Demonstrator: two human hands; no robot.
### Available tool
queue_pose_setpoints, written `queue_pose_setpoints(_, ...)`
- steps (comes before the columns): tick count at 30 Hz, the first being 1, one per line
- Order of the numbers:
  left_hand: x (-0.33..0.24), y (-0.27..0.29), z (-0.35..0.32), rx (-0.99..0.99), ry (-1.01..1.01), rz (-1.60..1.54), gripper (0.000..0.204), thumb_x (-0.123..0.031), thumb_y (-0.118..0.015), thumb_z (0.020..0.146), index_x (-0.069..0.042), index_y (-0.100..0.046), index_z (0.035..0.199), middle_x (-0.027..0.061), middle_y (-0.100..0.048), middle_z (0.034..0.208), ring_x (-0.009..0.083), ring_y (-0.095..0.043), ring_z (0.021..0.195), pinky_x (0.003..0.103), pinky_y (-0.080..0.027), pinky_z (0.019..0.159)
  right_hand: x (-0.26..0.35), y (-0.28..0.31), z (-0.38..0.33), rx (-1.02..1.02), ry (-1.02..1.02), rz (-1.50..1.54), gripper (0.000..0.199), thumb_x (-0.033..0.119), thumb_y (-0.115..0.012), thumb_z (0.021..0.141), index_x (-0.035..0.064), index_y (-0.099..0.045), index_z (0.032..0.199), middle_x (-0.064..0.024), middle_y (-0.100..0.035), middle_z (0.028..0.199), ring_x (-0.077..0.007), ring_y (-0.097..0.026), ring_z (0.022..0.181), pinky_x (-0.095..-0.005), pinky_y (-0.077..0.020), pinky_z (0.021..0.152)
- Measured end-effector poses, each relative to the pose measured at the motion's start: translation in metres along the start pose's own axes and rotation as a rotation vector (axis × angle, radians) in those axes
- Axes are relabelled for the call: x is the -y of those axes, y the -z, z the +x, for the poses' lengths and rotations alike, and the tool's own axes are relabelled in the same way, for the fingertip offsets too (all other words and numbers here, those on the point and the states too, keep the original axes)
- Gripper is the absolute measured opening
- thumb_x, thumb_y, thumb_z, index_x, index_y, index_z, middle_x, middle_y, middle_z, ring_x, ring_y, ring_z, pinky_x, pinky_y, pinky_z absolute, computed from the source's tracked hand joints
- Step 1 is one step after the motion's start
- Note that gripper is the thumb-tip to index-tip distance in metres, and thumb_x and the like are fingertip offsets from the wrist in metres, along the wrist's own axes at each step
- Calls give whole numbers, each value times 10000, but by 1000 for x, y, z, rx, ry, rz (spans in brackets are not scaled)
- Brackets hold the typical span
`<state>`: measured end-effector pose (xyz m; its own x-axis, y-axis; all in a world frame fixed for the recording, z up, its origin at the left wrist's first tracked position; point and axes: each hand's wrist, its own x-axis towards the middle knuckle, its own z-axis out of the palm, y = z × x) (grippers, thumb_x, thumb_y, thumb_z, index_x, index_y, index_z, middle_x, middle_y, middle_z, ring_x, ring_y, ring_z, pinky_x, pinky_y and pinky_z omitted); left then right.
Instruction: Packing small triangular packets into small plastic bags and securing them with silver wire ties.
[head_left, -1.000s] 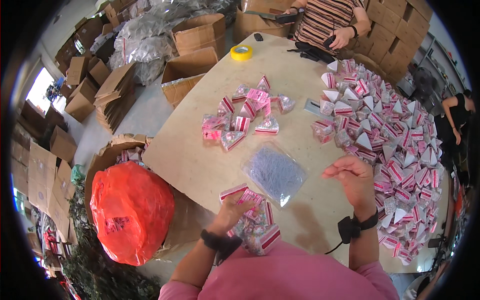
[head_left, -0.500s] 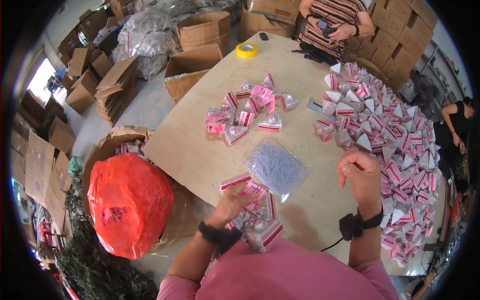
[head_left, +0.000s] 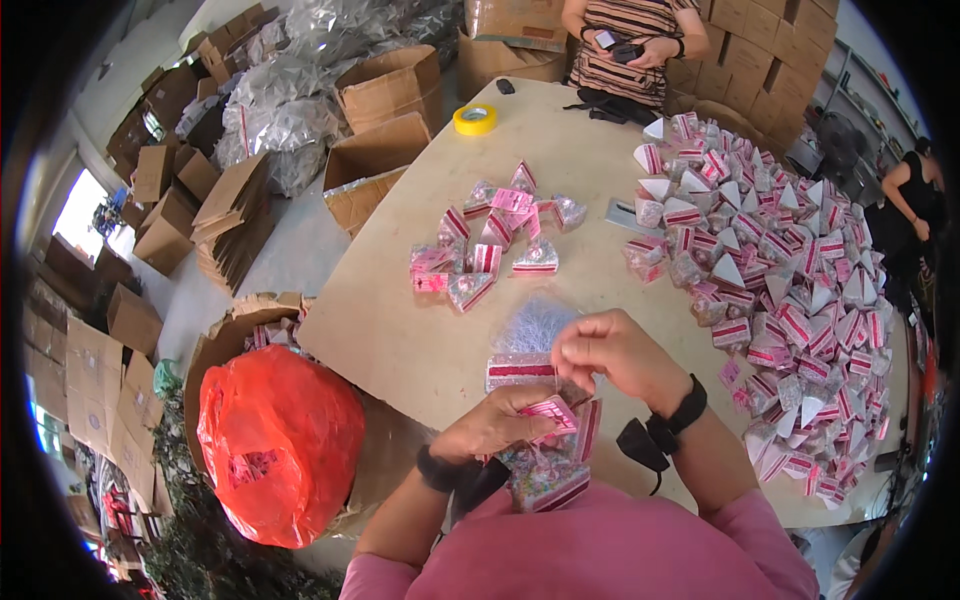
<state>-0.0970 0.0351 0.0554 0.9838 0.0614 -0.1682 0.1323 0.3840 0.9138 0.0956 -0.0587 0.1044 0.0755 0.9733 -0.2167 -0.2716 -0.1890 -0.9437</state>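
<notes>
- Wedges (head_left: 552, 488) in clear wrap, striped pink and white, gather in a cluster at the lower middle of the frame, close against the pink shirt (head_left: 590, 545); a pink card (head_left: 555, 416) lies among them
- Left hand (head_left: 490, 425) comes in from the lower left of the cluster; its fingers are closed on the pink card, thumb on top
- Right hand (head_left: 620, 360) hovers just above and right of the card; its fingers are bent together in a pinch; whether they grip something fine, I cannot tell
- Bag of pale strands (head_left: 535, 322), at mid-frame, lies flat on the pale surface (head_left: 370, 335), partly hidden behind the right hand
- Loose group of similar wedges (head_left: 485, 260) above the bag; large heap of them (head_left: 770, 270) along the right of the frame; flat grey piece (head_left: 628, 213) at its left edge
- Yellow tape roll (head_left: 475, 119) at upper middle; co-worker in a striped top (head_left: 630, 60) beyond, both hands on a dark object (head_left: 627, 52)
- Red plastic bag (head_left: 285, 440) at lower left, in an open carton (head_left: 215, 345)
</notes>
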Motion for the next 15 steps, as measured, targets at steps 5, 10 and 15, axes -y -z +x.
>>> queue_pose_setpoints(5, -4, -1, 1, -114, -61, -89, 218, -122, -628, 872, 40, -608, 1017, 73, -627, 901, 138, -618, 819, 285, -530, 743, -37, 11, 6, -96, 28, 228, 308, 73, -503, 895, 2, -487, 1194, -110, -613, 1010, -155, -618, 866, -245, -490, 633)
queue_pose_setpoints(10, 19, 13, -3, -124, -86, -141, 221, -121, -603, 891, 20, -603, 1061, 55, -635, 938, 127, -621, 825, 268, -520, 737, -55, 8, -1, 57, -124, 327, 427, -54, -459, 844, -12, -409, 1265, -141, -576, 1129, -203, -607, 991, -261, -509, 638)
queue_pose_setpoints(15, 16, 5, 5, -195, -62, -163, 280, -134, -619, 878, 41, -590, 1094, 78, -631, 952, 149, -624, 813, 280, -526, 727, -57, 10, 3, 157, -86, 146, 490, -74, -463, 823, 10, -397, 1301, -131, -555, 1193, -154, -575, 1027, -254, -486, 775)
